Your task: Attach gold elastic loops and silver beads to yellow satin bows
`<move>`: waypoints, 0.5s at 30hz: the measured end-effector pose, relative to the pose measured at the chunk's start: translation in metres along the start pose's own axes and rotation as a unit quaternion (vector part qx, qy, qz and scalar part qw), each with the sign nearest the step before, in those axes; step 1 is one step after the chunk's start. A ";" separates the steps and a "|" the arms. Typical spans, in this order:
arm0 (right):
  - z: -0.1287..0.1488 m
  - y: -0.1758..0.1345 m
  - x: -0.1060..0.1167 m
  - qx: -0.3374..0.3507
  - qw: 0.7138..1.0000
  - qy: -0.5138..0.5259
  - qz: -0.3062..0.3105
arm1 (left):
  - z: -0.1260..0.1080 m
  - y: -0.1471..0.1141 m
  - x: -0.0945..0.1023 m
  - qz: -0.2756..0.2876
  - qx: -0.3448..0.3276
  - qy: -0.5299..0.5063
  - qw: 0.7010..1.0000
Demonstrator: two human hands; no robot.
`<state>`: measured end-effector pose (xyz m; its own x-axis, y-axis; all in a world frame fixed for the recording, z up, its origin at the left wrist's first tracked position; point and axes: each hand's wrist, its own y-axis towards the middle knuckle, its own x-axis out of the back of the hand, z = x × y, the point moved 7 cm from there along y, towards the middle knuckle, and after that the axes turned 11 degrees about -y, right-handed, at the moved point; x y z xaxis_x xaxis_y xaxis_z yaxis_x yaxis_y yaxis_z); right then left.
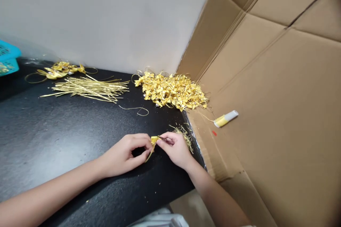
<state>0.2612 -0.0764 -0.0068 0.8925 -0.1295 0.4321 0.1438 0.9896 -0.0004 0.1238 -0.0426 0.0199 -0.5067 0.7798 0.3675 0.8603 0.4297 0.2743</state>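
Observation:
Over the black table, my left hand (133,152) pinches a small yellow ribbon bow (154,139) between thumb and fingers. A gold cord (150,154) hangs from the bow toward the tabletop. Beside it, my right hand (177,149) is closed around a thin dark tool (165,139), its tip meeting the bow's right edge. Fingers cover most of this tool, so its exact kind is hidden. Just behind my right hand lies a tangle of short gold thread clippings (183,135).
A heap of finished-looking yellow bows (173,90) sits against the cardboard wall (266,95). Left of it lie a bundle of gold cords (90,88), a few more bows (64,69) and a loose thread (135,109). A blue basket (9,55) stands far left; a yellow-white roll (226,118) rests at right.

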 end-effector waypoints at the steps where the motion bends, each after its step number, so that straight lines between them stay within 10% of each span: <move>1: 0.000 0.001 0.002 -0.001 1.000 0.004 -0.006 | -0.001 0.000 0.000 0.002 -0.009 0.006 1.000; 7: -0.002 0.000 0.061 -0.015 0.982 -0.046 -0.184 | 0.004 -0.002 0.015 -0.064 -0.051 0.130 0.988; 15: 0.000 -0.007 0.071 0.008 0.973 -0.113 -0.203 | 0.006 -0.001 0.013 -0.076 -0.054 0.193 0.977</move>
<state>0.3236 -0.0921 0.0237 0.6465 -0.4939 0.5815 0.4554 0.8613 0.2252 0.1168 -0.0301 0.0186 -0.6288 0.4729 0.6172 0.7736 0.4599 0.4358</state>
